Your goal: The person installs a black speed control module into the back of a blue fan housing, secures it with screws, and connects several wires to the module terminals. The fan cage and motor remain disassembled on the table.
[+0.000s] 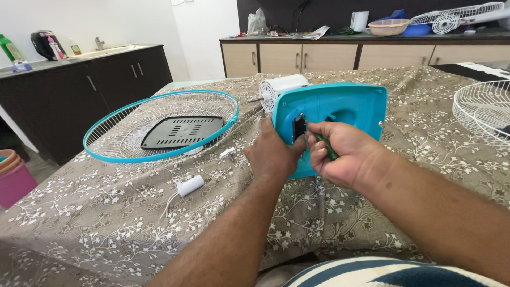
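A teal fan base (pixel 345 106) stands tipped on its edge on the table, its hollow underside facing me. My left hand (pixel 272 155) grips its left edge, next to a black part set in the underside (pixel 299 127). My right hand (pixel 342 159) is closed around a green-handled screwdriver (pixel 325 147), whose tip points at that black part. Behind the base lies a white fan motor (pixel 280 87) with its shaft pointing left.
A teal-rimmed white wire fan guard (pixel 106 150) lies to the left with a black vented plate (pixel 181 132) on it. A small white cylinder with wires (pixel 189 185) and a little white piece (pixel 228 153) lie nearby. Another white guard (pixel 483 109) sits at right. Cabinets stand behind.
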